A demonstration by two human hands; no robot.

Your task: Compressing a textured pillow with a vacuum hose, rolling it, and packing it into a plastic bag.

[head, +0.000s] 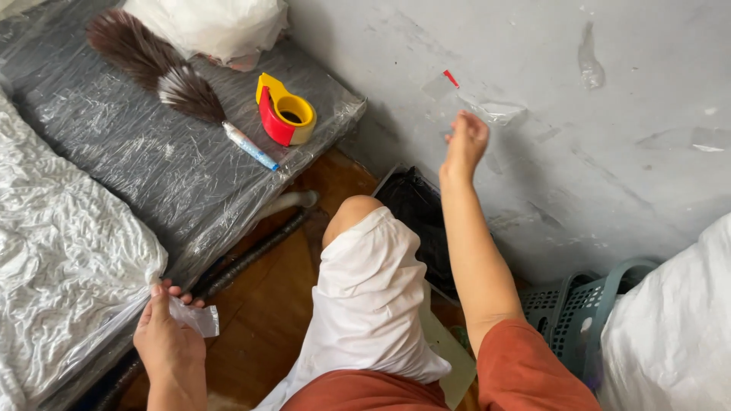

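Nearest, at the lower left, the left hand (164, 339) pinches the edge of a clear plastic bag (194, 316) between thumb and fingers; the bag's corner sticks out to the right of the fingertips. That bag wraps a crumpled white bundle (65, 259) lying along the left side of the scene, on a low grey platform covered in plastic film (152, 164). Under the platform's near edge, dark tubes (251, 255) run over the brown wooden floor (270, 304).

In the middle, the person's bent knee in white cloth (365, 297) rises between the two arms, with orange clothing (525, 373) at the bottom edge. To the near right, a grey-blue plastic basket (579, 304) stands against the wall, beside a large white bag (674, 335) at the right edge. Behind the knee, a black-lined bin (415, 209) sits at the foot of the wall.

Farther off, the right hand (464, 144) is raised to the grey wall (609, 152), fingers curled together and pinching a strip of clear tape (495, 113) that is stuck to the wall just right of the hand. A small red tab (451, 78) marks another clear piece just above it, and more clear tape patches dot the wall to the right.

On the far part of the platform lie a red and yellow tape dispenser (283, 113), a feather duster (164, 68) with a light handle just left of it, and, farthest, another white bag (209, 27).
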